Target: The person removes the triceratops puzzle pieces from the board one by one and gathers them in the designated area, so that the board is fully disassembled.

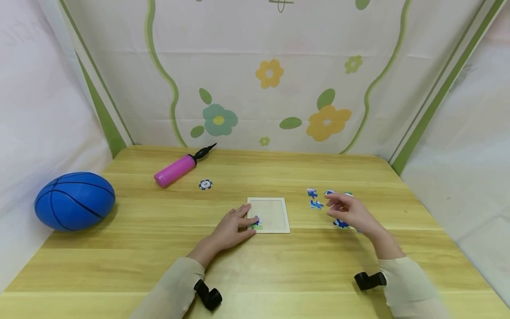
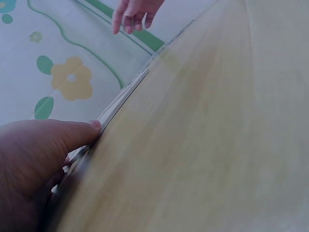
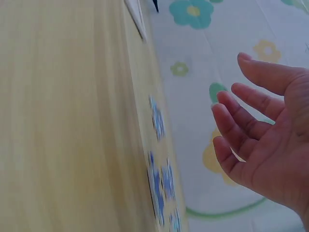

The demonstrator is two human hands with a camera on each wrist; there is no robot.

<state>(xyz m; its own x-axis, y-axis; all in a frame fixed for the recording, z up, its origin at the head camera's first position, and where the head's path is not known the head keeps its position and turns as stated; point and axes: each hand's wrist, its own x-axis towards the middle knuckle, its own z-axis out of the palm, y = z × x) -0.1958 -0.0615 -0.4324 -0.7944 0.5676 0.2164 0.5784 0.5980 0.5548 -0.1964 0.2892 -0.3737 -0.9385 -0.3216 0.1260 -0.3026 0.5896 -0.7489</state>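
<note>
A flat white puzzle tray (image 1: pixel 286 216) lies mid-table, with a blue, white and green puzzle piece (image 1: pixel 258 227) in its lower left corner. My left hand (image 1: pixel 231 229) rests along the tray's left side, fingers spread, one finger on that piece. In the left wrist view, the thumb (image 2: pixel 79 133) touches the tray's edge. Over the loose pieces to the right, my right hand (image 1: pixel 354 215) hovers with loosely bent fingers and nothing between them. Blue and white jigsaw pieces (image 1: pixel 316 204) lie beside and beneath it; the hand partly hides several.
A blue ball (image 1: pixel 75 201) sits at the table's left edge. Behind the left hand lie a pink hand pump (image 1: pixel 175 170) with a black nozzle and a poker chip (image 1: pixel 205 184). A flowered curtain (image 1: pixel 247 79) hangs along the table's back edge.
</note>
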